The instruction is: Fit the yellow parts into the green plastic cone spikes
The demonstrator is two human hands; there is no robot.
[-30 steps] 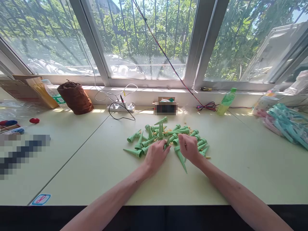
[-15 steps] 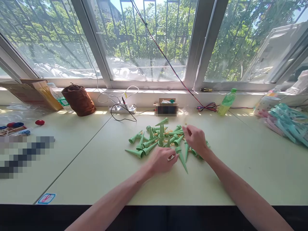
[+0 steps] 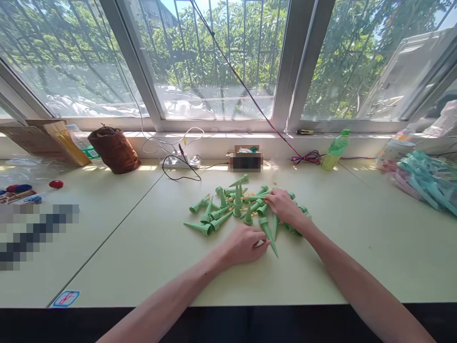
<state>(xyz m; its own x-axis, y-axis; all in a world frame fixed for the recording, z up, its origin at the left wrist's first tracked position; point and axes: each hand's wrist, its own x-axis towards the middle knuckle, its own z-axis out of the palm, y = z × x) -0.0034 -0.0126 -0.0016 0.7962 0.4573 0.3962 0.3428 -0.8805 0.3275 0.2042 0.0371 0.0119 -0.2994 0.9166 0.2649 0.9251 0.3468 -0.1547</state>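
Observation:
A heap of pale green plastic watering spikes [image 3: 221,213], with ribbed caps, long tapered points and small orange-tan stems among them, lies mid-table. A few spikes stand upright on their caps. My left hand [image 3: 246,244] rests at the heap's near side, fingers curled, thumb and fingertips closed at the shaft of one green watering spike [image 3: 266,230] pointing towards me. Over the heap's right side, my right hand [image 3: 285,208] has its fingers pinched together low among the spikes and orange-tan stems. What lies between those fingertips is hidden.
Behind the heap stand a small box [image 3: 246,149], a power strip [image 3: 172,161] with looped cables, and a green bottle [image 3: 336,150]. A brown pouch [image 3: 114,150] stands back left, near a red ball [image 3: 56,184]. Teal plastic bags [image 3: 421,176] lie at right.
My right hand has moved a little left and nearer me, down into the heap. My left hand has slid slightly right and nearer me along the spike. The view has shifted slightly.

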